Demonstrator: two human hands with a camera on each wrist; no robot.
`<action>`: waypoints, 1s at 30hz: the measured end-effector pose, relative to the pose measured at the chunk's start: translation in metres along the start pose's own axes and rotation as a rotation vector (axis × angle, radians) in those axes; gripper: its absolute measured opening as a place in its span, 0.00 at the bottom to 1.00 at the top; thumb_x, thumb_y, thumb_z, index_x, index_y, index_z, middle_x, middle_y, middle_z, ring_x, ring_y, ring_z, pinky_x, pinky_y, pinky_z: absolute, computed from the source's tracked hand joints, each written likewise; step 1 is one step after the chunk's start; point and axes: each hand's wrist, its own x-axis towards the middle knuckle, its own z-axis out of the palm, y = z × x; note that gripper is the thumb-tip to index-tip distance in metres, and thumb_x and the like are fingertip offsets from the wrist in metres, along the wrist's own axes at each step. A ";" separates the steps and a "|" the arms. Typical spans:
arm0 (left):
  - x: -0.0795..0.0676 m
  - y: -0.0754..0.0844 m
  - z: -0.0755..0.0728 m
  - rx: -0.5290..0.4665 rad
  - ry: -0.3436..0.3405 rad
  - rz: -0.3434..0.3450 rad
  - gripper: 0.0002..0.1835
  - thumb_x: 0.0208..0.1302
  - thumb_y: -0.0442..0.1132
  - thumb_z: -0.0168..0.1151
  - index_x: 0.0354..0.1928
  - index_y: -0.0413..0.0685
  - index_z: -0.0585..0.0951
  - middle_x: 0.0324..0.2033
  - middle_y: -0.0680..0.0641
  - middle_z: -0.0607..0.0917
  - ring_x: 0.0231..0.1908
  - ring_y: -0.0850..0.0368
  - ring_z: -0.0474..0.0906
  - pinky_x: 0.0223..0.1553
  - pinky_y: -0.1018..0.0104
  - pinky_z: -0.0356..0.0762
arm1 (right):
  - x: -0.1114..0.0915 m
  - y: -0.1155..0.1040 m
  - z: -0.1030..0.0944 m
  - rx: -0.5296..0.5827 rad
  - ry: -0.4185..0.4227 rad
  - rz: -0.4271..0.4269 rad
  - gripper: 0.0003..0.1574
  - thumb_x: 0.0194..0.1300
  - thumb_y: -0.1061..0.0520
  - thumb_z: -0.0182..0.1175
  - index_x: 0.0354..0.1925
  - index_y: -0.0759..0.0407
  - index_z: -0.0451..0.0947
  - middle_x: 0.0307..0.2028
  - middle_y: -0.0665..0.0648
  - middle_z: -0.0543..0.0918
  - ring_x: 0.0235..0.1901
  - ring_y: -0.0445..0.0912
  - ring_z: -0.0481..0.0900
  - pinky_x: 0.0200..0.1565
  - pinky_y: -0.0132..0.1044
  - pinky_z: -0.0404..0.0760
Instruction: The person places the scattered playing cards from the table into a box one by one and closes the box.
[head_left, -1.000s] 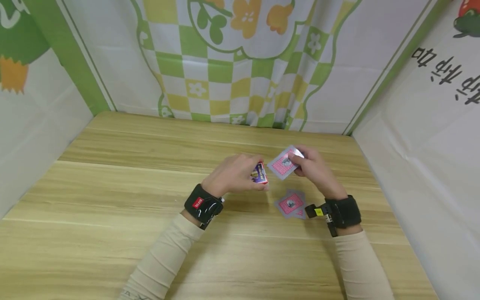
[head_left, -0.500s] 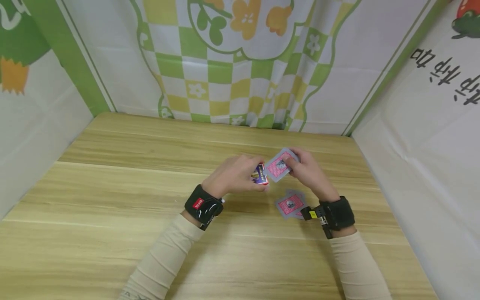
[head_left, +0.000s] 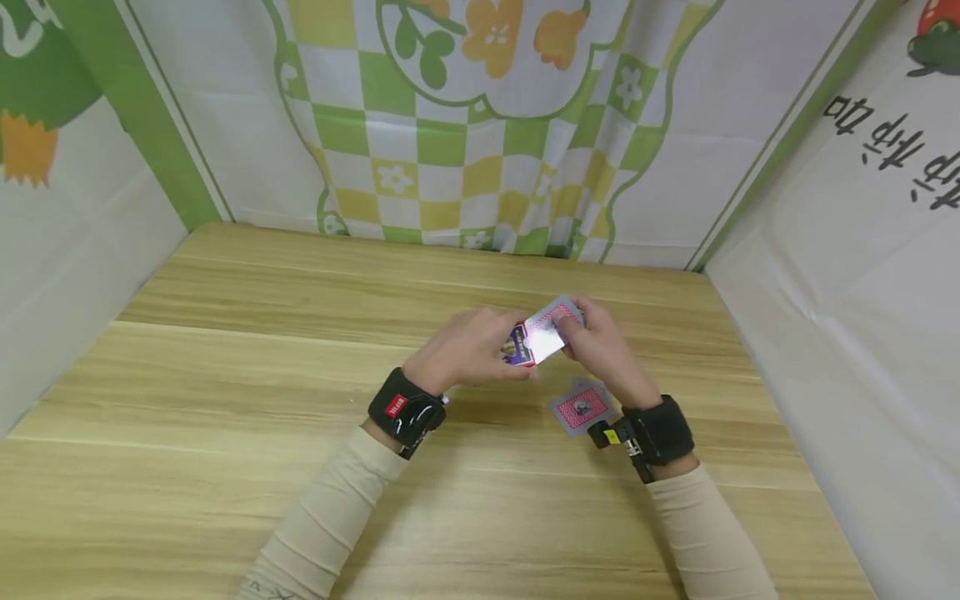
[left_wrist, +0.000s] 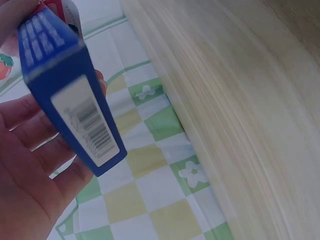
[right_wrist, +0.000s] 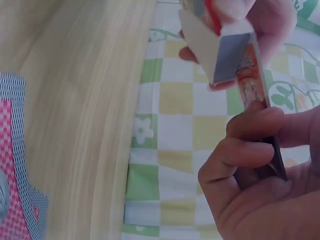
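My left hand (head_left: 465,350) grips a small card box (head_left: 518,346) in blue and purple with a red edge; its barcode end (left_wrist: 87,122) shows in the left wrist view. Opposite it, my right hand (head_left: 603,346) pinches a playing card (head_left: 551,329) with a pink patterned back and pale border, thumb on top. I cannot tell whether more cards lie under it. In the right wrist view the box mouth (right_wrist: 232,55) stands open with a white flap (right_wrist: 199,40) out, and the card's printed face (right_wrist: 252,82) runs right up to that mouth. Both are above the table.
More playing cards (head_left: 580,408) lie overlapping, backs up, on the wooden table (head_left: 225,417), beneath the right wrist. A green and yellow checked curtain (head_left: 435,167) hangs at the table's far edge. White printed cloth walls (head_left: 847,333) flank both sides.
My right hand has moved left with the playing card, from apart from the box to right against its open end. The left hand and box have stayed nearly still.
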 end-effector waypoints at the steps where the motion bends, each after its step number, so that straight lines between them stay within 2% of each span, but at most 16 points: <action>1: 0.000 0.000 0.000 0.004 0.003 0.000 0.37 0.45 0.68 0.65 0.51 0.49 0.75 0.27 0.58 0.78 0.24 0.67 0.72 0.21 0.69 0.73 | 0.000 0.000 0.001 0.020 -0.001 0.000 0.12 0.74 0.57 0.47 0.48 0.65 0.69 0.22 0.56 0.69 0.18 0.42 0.65 0.20 0.29 0.65; 6: 0.000 -0.001 0.000 -0.004 0.012 0.002 0.34 0.46 0.67 0.65 0.48 0.50 0.75 0.26 0.59 0.78 0.23 0.67 0.73 0.21 0.69 0.73 | -0.001 0.001 0.003 0.108 0.032 0.026 0.12 0.74 0.58 0.45 0.49 0.65 0.68 0.21 0.55 0.68 0.16 0.41 0.64 0.18 0.29 0.64; 9: 0.000 -0.001 -0.002 -0.005 0.016 -0.011 0.31 0.46 0.67 0.66 0.42 0.51 0.75 0.24 0.58 0.77 0.22 0.66 0.73 0.20 0.68 0.73 | -0.002 0.000 0.007 0.127 0.050 0.026 0.14 0.74 0.57 0.45 0.51 0.65 0.67 0.22 0.56 0.69 0.16 0.41 0.65 0.19 0.29 0.65; 13: -0.001 -0.002 -0.004 0.043 0.025 -0.045 0.28 0.47 0.66 0.66 0.38 0.52 0.74 0.23 0.57 0.77 0.20 0.66 0.72 0.18 0.69 0.71 | -0.001 -0.002 0.018 0.112 0.000 0.004 0.16 0.75 0.54 0.45 0.50 0.67 0.67 0.23 0.59 0.71 0.17 0.42 0.67 0.18 0.30 0.66; 17: -0.001 -0.003 -0.006 0.063 0.035 -0.040 0.28 0.48 0.64 0.66 0.38 0.50 0.75 0.22 0.56 0.77 0.20 0.64 0.71 0.18 0.67 0.71 | -0.001 -0.004 0.024 0.011 -0.075 -0.031 0.14 0.75 0.53 0.45 0.49 0.64 0.67 0.26 0.63 0.75 0.18 0.44 0.68 0.18 0.30 0.66; 21: -0.001 -0.003 -0.007 0.091 0.037 -0.047 0.30 0.47 0.66 0.66 0.40 0.49 0.75 0.23 0.56 0.77 0.20 0.65 0.71 0.18 0.68 0.72 | -0.004 -0.008 0.022 -0.130 -0.066 -0.080 0.13 0.75 0.56 0.44 0.48 0.62 0.70 0.29 0.66 0.77 0.20 0.45 0.70 0.19 0.32 0.68; 26: -0.001 -0.002 -0.006 0.113 0.047 -0.037 0.30 0.47 0.67 0.65 0.41 0.50 0.76 0.24 0.57 0.77 0.20 0.66 0.71 0.18 0.69 0.72 | -0.007 -0.013 0.019 -0.272 0.015 -0.158 0.14 0.74 0.60 0.45 0.37 0.61 0.77 0.20 0.61 0.77 0.14 0.45 0.66 0.15 0.34 0.61; 28: -0.001 -0.002 -0.005 0.108 0.064 -0.019 0.29 0.48 0.67 0.64 0.40 0.50 0.76 0.24 0.57 0.77 0.21 0.66 0.72 0.18 0.68 0.72 | -0.007 -0.015 0.021 -0.298 0.016 -0.181 0.15 0.73 0.60 0.46 0.33 0.60 0.78 0.16 0.57 0.76 0.12 0.44 0.64 0.13 0.34 0.58; 30: -0.001 -0.001 -0.005 0.104 0.079 -0.003 0.29 0.48 0.66 0.64 0.40 0.50 0.76 0.24 0.57 0.77 0.21 0.65 0.72 0.18 0.67 0.72 | -0.006 -0.016 0.022 -0.301 -0.018 -0.195 0.15 0.73 0.60 0.46 0.32 0.59 0.78 0.15 0.55 0.75 0.10 0.43 0.62 0.12 0.33 0.57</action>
